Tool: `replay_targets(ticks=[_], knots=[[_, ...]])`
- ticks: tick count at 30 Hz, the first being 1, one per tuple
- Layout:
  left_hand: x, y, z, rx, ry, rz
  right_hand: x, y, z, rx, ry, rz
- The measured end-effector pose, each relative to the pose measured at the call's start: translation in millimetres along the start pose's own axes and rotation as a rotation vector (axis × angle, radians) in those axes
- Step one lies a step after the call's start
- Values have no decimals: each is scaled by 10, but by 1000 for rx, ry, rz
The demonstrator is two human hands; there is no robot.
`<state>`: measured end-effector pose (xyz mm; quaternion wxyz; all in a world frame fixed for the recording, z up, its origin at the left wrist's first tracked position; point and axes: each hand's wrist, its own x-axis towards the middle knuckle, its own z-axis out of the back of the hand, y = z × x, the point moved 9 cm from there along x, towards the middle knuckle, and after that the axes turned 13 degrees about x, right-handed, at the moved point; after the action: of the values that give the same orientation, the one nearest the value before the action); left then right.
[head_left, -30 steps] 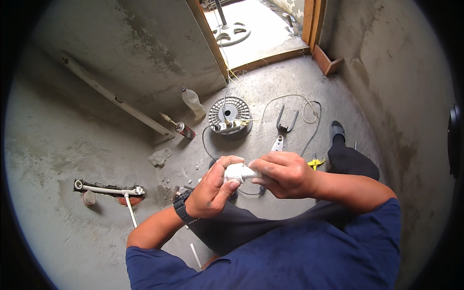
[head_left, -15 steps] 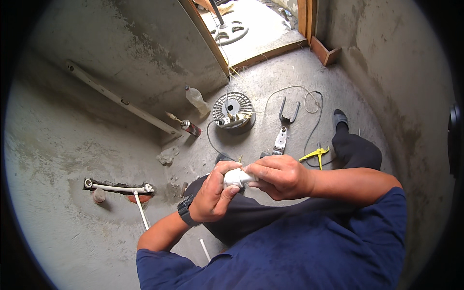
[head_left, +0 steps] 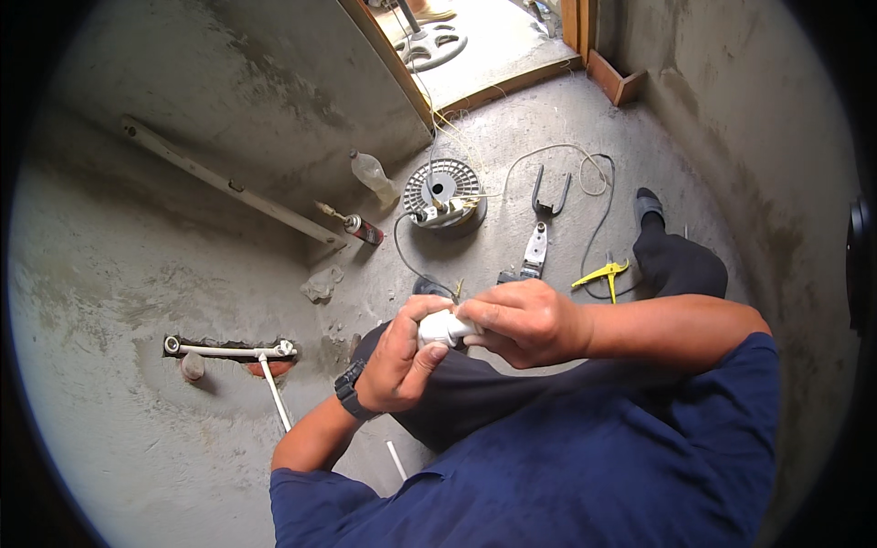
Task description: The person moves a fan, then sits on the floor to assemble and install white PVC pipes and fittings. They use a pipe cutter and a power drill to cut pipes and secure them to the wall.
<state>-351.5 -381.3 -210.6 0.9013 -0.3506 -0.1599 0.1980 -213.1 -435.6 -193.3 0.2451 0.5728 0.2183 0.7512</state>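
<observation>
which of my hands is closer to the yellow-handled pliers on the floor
Right. The right hand sits just left of the yellow-handled pliers; the left hand is farther off, beyond the white fitting both hands hold.

Two hands are seen, the left hand [head_left: 399, 358] and the right hand [head_left: 523, 320], and one small white fitting [head_left: 442, 327] is gripped between them. One wristwatch [head_left: 349, 390] is worn. On the concrete floor are counted one round wire spool [head_left: 442, 190], one clear plastic bottle [head_left: 373, 173], one spray can [head_left: 363, 228], one yellow-handled tool [head_left: 600, 274], one pair of black-handled cutters [head_left: 541, 228] and one long spirit level [head_left: 224, 187].
</observation>
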Motion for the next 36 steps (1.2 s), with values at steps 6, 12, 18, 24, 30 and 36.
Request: replay_targets(ticks=[6,12,18,24,30,36], knots=[[21,211,116,-331,-115,169,323,-146,64,37,19,-90],[282,455,186,-1043,-320,164,1165,-477,215,84,326,-434],[113,509,87,-1304,-392,238,1758,-754,461,17,193,-675],[29,444,-115,-1275,-370,321,1336,-1052,-356,444,371,-901],[-154,322,-30,-848,-350,354,884,-926,-764,839,299,-975],[-194,122,-67,-680,-276,290,761,-591,-773,920,362,-717]])
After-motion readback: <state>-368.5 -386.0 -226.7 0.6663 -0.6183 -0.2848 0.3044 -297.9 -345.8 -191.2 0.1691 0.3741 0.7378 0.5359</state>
